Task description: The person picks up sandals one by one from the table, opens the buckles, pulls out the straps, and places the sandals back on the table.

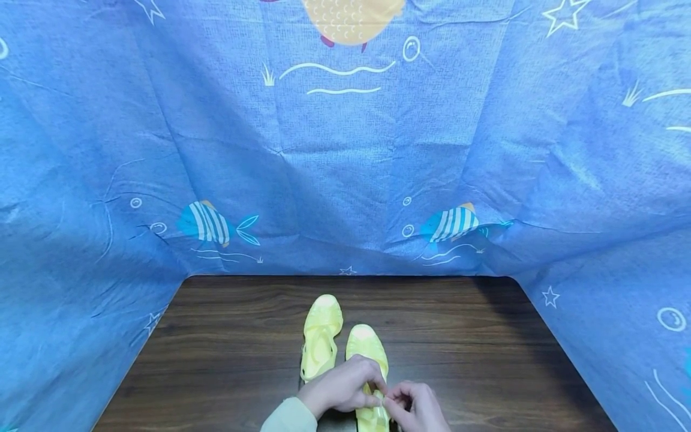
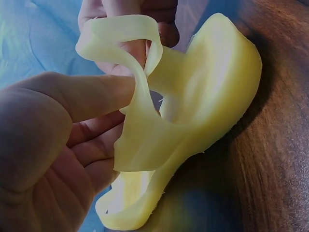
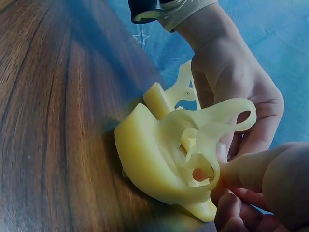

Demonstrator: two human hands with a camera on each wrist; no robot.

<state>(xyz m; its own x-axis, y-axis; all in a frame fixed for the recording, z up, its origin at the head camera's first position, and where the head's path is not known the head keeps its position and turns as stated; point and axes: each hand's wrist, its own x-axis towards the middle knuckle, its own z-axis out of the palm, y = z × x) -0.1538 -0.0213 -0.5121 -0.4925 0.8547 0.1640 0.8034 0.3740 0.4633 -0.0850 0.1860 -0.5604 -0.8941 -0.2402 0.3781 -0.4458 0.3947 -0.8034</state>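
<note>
Two pale yellow jelly sandals stand side by side on a dark wooden table, toes away from me. The left sandal (image 1: 322,342) is a little farther off; both hands are at the back of the right sandal (image 1: 367,348). My left hand (image 1: 353,384) reaches across it and pinches a soft strap (image 2: 137,89) between thumb and fingers. Close beside it, my right hand (image 1: 418,408) pinches the edge of a looped strap (image 3: 212,169). The strap stands up in a loop above the sandal's opening. Its far end is partly hidden behind the fingers.
The dark wood-grain table (image 1: 459,342) extends to both sides of the sandals. Blue cloth (image 1: 345,150) printed with fish, stars and bubbles hangs behind and along both sides of it. A light sleeve (image 1: 291,417) covers the left wrist.
</note>
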